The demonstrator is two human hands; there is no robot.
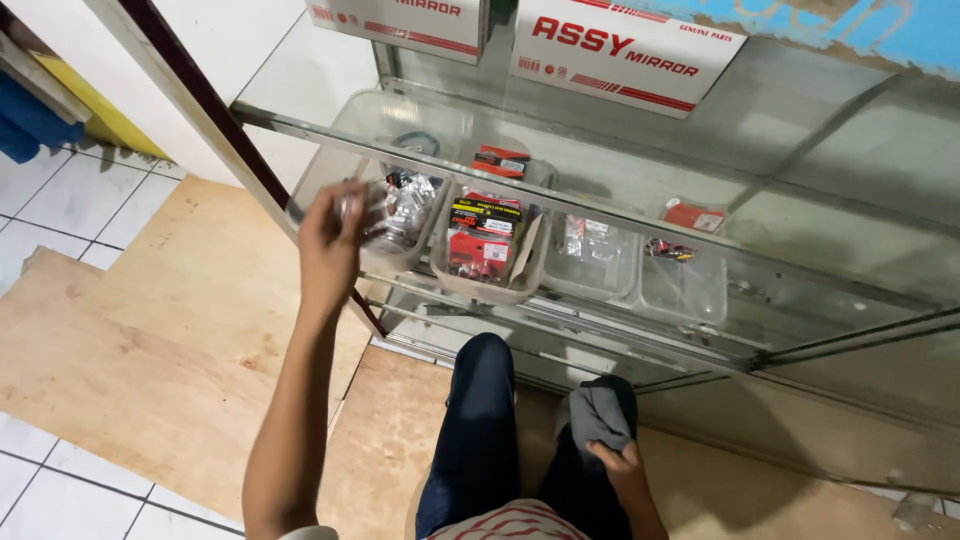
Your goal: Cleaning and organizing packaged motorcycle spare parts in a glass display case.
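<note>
Clear plastic tubs [500, 285] are sitting in 1 row on the cabinet's glass shelf [700, 330]; left hand [330, 240] is curling fingers around the leftmost tub's near rim, right hand [620, 465] is clutching a grey cloth [598, 415]

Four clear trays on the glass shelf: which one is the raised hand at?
The leftmost tray, full of small clear-wrapped parts. The left hand is at its left end; the other three sit further right, untouched.

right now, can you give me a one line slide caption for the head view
Left hand lifts a clear packet at a glass display shelf of parts trays while the right hand holds a grey cloth.
</note>
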